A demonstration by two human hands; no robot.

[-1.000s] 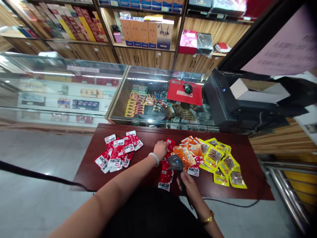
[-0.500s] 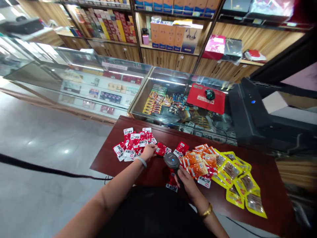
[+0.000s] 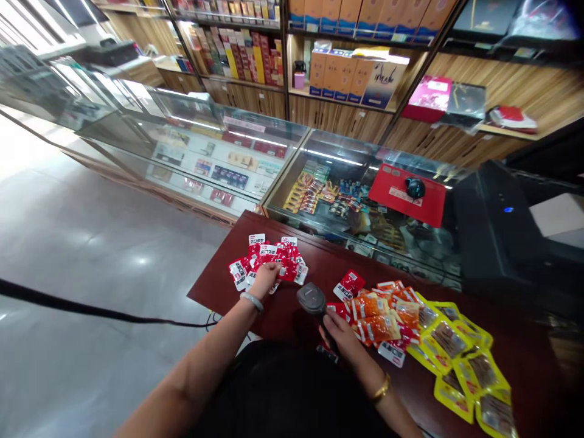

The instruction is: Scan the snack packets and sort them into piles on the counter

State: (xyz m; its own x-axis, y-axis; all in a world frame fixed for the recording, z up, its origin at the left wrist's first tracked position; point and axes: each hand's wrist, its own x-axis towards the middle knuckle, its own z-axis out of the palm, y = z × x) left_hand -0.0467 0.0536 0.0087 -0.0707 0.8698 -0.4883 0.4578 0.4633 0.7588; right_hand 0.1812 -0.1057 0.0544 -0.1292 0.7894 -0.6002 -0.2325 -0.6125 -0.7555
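Note:
My left hand (image 3: 266,278), with a pale bangle at the wrist, pinches the edge of a red and white snack packet (image 3: 290,269). That packet lies against the pile of similar red packets (image 3: 268,250) at the left of the brown table. In my right hand (image 3: 342,333) is a black handheld barcode scanner (image 3: 312,299), its head toward the table's middle. Close to the right hand lie orange packets (image 3: 376,325), and another red packet (image 3: 350,282) sits just beyond them. One red packet is partly hidden below the scanner.
Yellow packets (image 3: 481,368) spread over the right of the brown table (image 3: 219,267). Behind it stands a glass display counter (image 3: 283,194) with a red mat (image 3: 387,198) and a mouse (image 3: 415,188). A black monitor-like device (image 3: 488,225) stands right. A dark cable (image 3: 114,313) crosses at left.
My left hand has carried the red packet left, from near the scanner to the pile. The scanner's blue light no longer shows. The view has shifted, so the scene sits further right.

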